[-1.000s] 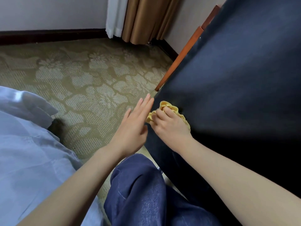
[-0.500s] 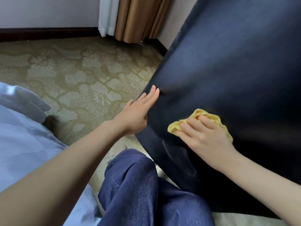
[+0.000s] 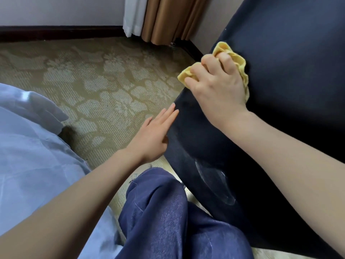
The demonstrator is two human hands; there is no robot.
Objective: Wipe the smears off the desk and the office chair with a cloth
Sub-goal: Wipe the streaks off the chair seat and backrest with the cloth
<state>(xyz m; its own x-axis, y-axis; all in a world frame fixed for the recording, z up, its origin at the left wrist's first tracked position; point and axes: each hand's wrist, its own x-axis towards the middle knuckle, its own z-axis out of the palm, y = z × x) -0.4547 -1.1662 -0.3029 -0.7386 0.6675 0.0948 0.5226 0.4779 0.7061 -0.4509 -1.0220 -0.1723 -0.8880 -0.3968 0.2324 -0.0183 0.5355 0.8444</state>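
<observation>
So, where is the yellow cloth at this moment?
The cloth is at the upper right of the head view, bunched in the right hand and pressed on the dark blue chair near its left edge, above the left hand.

No readable txt, labels, nos. or signs anywhere; view perhaps too soft for fine print.

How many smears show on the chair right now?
1: a pale curved smear low on the dark chair, below the right hand gripping the yellow cloth. Others may hide under the forearm or in shadow.
</observation>
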